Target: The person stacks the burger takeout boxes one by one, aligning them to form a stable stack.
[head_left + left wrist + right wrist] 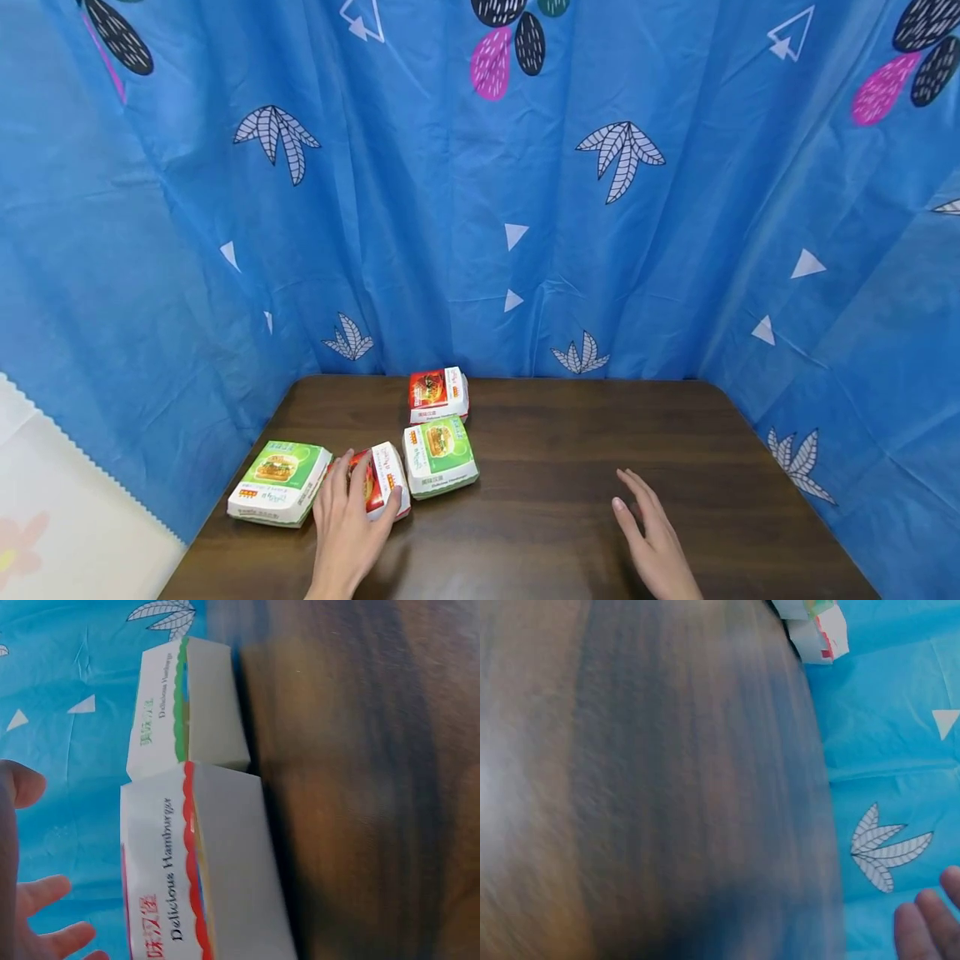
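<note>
My left hand (348, 521) hovers over a red-and-white hamburger box (392, 472), fingers spread above its top. In the left wrist view the fingers (46, 894) appear apart from that box. A green-and-white hamburger box (441, 458) stands right beside it, and another green-and-white box (276, 483) lies at its left. Behind the middle green box is a second red-and-white box (438, 396). Over the right part of the table, my right hand (654, 542) holds nothing, its fingers loosely extended.
The boxes stand on a dark brown wooden table (570, 467). A blue patterned curtain (450, 208) hangs around its back and sides. Pale cloth (60, 500) with a scalloped edge shows at the lower left.
</note>
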Motion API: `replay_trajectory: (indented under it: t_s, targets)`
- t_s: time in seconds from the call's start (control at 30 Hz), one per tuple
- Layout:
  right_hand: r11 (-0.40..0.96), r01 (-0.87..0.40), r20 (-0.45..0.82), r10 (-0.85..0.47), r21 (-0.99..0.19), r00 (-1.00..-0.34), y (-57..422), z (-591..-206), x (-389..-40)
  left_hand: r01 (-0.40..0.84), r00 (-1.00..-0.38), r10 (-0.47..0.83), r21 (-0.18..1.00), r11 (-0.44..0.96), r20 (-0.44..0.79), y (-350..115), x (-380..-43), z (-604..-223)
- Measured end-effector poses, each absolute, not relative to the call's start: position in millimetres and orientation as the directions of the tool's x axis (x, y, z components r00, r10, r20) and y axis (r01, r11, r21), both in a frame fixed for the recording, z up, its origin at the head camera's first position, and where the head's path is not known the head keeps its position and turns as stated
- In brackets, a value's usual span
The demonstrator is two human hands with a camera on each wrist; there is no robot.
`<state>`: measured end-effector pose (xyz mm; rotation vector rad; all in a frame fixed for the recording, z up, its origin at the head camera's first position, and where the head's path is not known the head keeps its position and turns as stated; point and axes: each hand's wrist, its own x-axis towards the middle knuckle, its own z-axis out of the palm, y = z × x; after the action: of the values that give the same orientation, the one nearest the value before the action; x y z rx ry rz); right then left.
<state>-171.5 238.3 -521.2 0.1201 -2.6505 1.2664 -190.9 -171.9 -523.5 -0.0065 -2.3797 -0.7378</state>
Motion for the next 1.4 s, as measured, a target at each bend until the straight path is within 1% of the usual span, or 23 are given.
replay_trajectory:
  t_s: [0.1, 0.17, 0.27, 0.37, 0.47, 0.53, 0.73, 1.07, 1.2, 1.4]
  targets:
    - [0.618, -0.169, 0.233, 0.023, -0.768, -0.972, 237, -526, -171, 0.217, -0.767, -0.183, 0.517, 0.828, 0.615, -174, -193, -527]
    - [0.585, -0.16, 0.219, 0.03, -0.795, -0.975, 237, -529, -172, 0.226, -0.756, -0.196, 0.53, 0.817, 0.625, -175, -193, -529]
    - [0.485, -0.142, 0.182, 0.036, -0.863, -0.983, 237, -533, -173, 0.228, -0.747, -0.227, 0.562, 0.795, 0.624, -176, -194, -531]
    - [0.331, -0.124, 0.143, 0.032, -0.935, -0.989, 237, -537, -176, 0.235, -0.746, -0.251, 0.597, 0.767, 0.617, -176, -194, -535]
    - [0.218, -0.12, 0.126, 0.015, -0.969, -0.992, 237, -542, -178, 0.252, -0.744, -0.262, 0.622, 0.741, 0.615, -176, -193, -539]
    - [0.185, -0.116, 0.12, 0.01, -0.976, -0.993, 236, -546, -179, 0.27, -0.738, -0.269, 0.636, 0.723, 0.619, -177, -193, -543]
    - [0.169, -0.16, 0.16, -0.015, -0.972, -0.987, 234, -555, -183, 0.293, -0.708, -0.308, 0.662, 0.69, 0.635, -180, -192, -554]
    - [0.135, -0.23, 0.233, 0.007, -0.964, -0.972, 230, -563, -185, 0.255, -0.729, -0.379, 0.739, 0.623, 0.57, -178, -191, -567]
    - [0.151, -0.241, 0.247, 0.024, -0.959, -0.969, 228, -565, -186, 0.253, -0.722, -0.385, 0.737, 0.627, 0.575, -176, -190, -573]
    - [0.169, -0.241, 0.249, 0.026, -0.956, -0.968, 227, -568, -184, 0.279, -0.698, -0.367, 0.707, 0.65, 0.614, -177, -189, -576]
